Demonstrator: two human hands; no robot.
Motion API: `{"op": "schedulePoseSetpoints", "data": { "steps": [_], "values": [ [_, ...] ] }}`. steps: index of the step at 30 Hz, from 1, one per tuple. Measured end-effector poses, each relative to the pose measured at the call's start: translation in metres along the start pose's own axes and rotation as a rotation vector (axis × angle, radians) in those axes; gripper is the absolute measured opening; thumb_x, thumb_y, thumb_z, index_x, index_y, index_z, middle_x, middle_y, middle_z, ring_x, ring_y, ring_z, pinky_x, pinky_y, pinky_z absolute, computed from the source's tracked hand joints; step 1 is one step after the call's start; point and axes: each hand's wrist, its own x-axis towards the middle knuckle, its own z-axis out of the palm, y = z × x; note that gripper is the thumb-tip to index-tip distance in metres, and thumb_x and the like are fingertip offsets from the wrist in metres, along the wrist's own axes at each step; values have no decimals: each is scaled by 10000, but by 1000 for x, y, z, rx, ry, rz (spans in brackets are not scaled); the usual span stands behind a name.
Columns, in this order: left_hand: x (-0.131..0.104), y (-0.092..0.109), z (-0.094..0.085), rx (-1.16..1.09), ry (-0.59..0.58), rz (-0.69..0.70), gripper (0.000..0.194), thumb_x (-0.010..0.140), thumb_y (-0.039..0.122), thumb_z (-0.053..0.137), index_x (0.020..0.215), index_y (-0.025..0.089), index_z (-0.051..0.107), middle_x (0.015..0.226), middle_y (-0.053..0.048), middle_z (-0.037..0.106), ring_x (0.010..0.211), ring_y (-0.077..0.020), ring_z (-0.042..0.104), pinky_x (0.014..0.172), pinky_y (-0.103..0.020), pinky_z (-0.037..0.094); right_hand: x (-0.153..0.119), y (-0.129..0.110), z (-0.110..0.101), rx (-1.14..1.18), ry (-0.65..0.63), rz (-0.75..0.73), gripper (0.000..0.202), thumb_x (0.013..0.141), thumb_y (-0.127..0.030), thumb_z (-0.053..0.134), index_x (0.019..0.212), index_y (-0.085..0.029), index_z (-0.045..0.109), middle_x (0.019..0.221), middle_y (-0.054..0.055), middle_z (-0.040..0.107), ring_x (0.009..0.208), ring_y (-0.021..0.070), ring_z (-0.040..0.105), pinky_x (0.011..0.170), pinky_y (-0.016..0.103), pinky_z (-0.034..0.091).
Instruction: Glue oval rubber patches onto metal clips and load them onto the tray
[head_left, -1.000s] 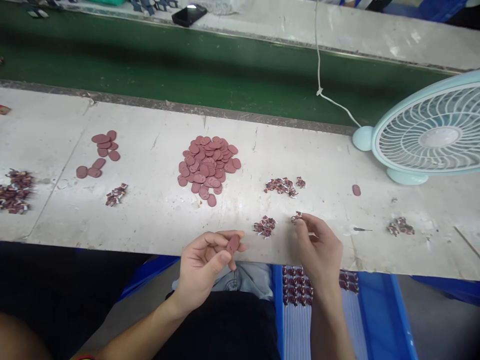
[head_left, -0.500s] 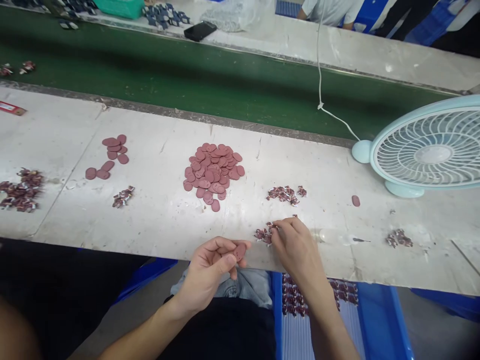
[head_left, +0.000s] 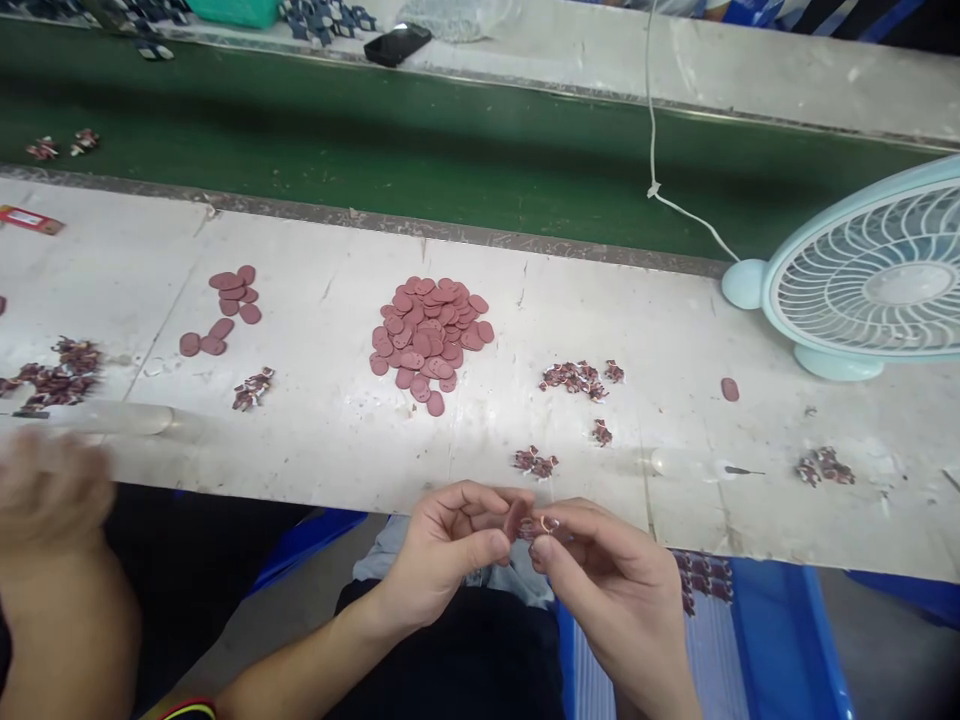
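Observation:
Pinched in my left hand (head_left: pixel 457 545) is a reddish-brown oval disc (head_left: pixel 515 519), tilted on edge. My right hand (head_left: pixel 607 570) grips a small brown figure with white and orange marks (head_left: pixel 546 526), right against the disc or very close to it; fingers hide part of both. Just beyond my hands lies a small cluster of similar brown figures (head_left: pixel 535 462), with a single one (head_left: pixel 601 432) to its right. Farther back is a larger group of figures (head_left: pixel 574 378). A heap of oval discs (head_left: pixel 431 335) sits left of it.
A light-blue fan (head_left: pixel 885 280) stands at right, near a clear dropper bottle (head_left: pixel 682 463). A blue tray (head_left: pixel 780 630) holding rows of figures is below the table edge. At left, a co-worker's hand (head_left: pixel 52 490) is beside another clear bottle (head_left: pixel 135 418). A green channel (head_left: pixel 450 150) runs behind.
My right hand has lifted a figure from the near cluster and brought it left to the disc in my left hand. A co-worker's hand and bottle have appeared at left.

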Motion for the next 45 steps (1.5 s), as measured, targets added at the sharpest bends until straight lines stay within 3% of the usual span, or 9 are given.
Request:
{"op": "schedulePoseSetpoints", "data": {
  "steps": [7, 13, 21, 27, 31, 38, 41, 45],
  "values": [
    [-1, -1, -1, 39, -31, -11, 144, 752, 157, 817, 869, 188, 738, 1096, -75, 776, 858, -179, 727, 690, -249, 557, 1, -7, -4, -110, -37, -57, 225, 866, -157, 693, 1023, -310, 747, 948, 28, 732, 760, 149, 702, 620, 237, 596],
    [-1, -2, 3, 89, 11, 30, 86, 787, 230, 797, 728, 178, 761, 1023, -85, 788, 974, -246, 721, 889, -374, 554, 0, -5, -5, -162, -45, -52, 232, 871, -184, 696, 1057, -316, 737, 946, 25, 720, 774, 150, 697, 637, 239, 596],
    [-3, -7, 5, 82, 17, 29, 56, 815, 209, 767, 762, 200, 785, 974, -63, 794, 984, -249, 723, 899, -386, 559, 2, -4, -11, -177, -77, -54, 243, 866, -188, 711, 1068, -318, 746, 1019, 34, 736, 871, 172, 713, 720, 265, 604],
    [-4, -8, 11, 62, 39, 30, 74, 801, 237, 784, 744, 190, 779, 960, -73, 795, 946, -247, 725, 884, -397, 566, 0, -2, -10, -98, -59, -20, 199, 892, -191, 682, 1033, -319, 743, 911, 8, 715, 751, 132, 691, 648, 233, 586],
    [-4, -8, 13, 81, 29, 54, 71, 808, 205, 774, 739, 190, 778, 965, -69, 795, 949, -237, 725, 901, -386, 561, -4, 5, -10, -63, -33, -9, 211, 895, -183, 682, 1043, -322, 739, 943, 9, 714, 766, 122, 688, 646, 217, 580],
    [-1, -14, 14, 85, 11, 113, 68, 822, 176, 755, 762, 201, 773, 1001, -59, 793, 965, -225, 729, 893, -371, 574, -4, 13, -7, -36, 18, -40, 213, 895, -170, 682, 1052, -303, 737, 981, 21, 724, 790, 125, 691, 677, 224, 586],
    [-1, -16, 13, 125, 2, 149, 31, 817, 229, 768, 803, 202, 768, 1110, -81, 767, 978, -239, 730, 865, -366, 589, -4, 15, -4, 37, 35, -25, 187, 898, -183, 681, 1039, -289, 741, 974, 25, 732, 754, 117, 688, 683, 225, 593],
    [6, 4, -6, 439, -35, 298, 265, 908, 399, 643, 1059, 205, 742, 1337, -151, 654, 1128, -304, 681, 880, -412, 599, -18, 32, -15, 186, 201, 44, 160, 889, -199, 693, 1025, -269, 739, 940, 34, 737, 713, 130, 699, 644, 242, 611]
  ]
}}
